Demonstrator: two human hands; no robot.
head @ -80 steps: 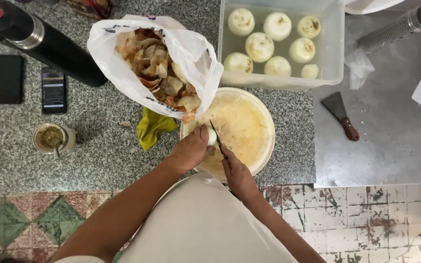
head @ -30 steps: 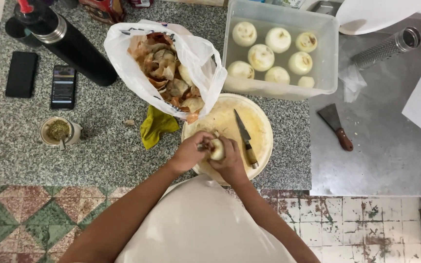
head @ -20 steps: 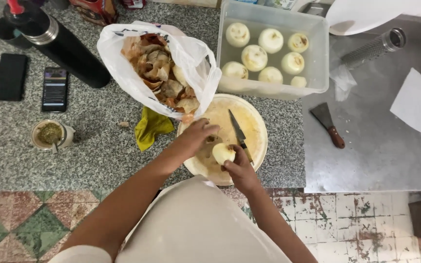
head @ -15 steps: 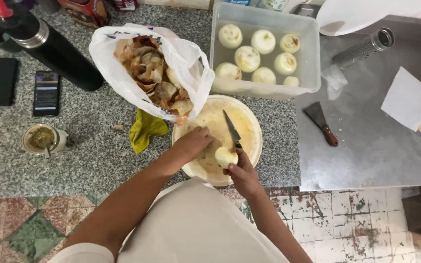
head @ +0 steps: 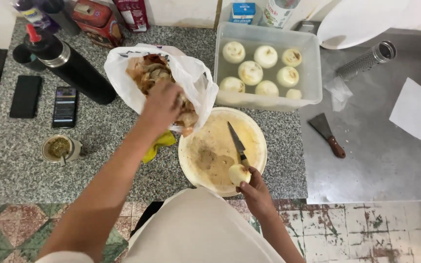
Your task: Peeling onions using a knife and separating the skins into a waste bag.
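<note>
1. Both hands are busy in the head view: the left hand (head: 161, 104) reaches into the mouth of a white plastic bag (head: 198, 85), its fingers curled downward among the brown onion skins (head: 148, 75); whether it grips anything I cannot tell.
2. Right hand (head: 255, 187) is closed around one peeled onion (head: 239, 174), held over the near edge of the round cutting board (head: 210, 156).
3. One knife (head: 236, 141) lies on that board, its blade pointing away from the person and its handle end just beside the held onion.
4. A clear plastic tub (head: 308, 73) stands on the worktop (head: 20, 180) just behind the board; it holds seven peeled onions (head: 266, 56) in water.
5. A yellow cloth (head: 158, 144) lies tucked between the bag and the board.
6. Left of the bag lie one black flask (head: 76, 70) on its side, two phones (head: 65, 106), and one small cup (head: 58, 147) filled with green herb.
7. On the steel surface to the right rest one scraper (head: 327, 134), one cylindrical metal grater (head: 366, 61) and one sheet of paper (head: 415, 109).
</note>
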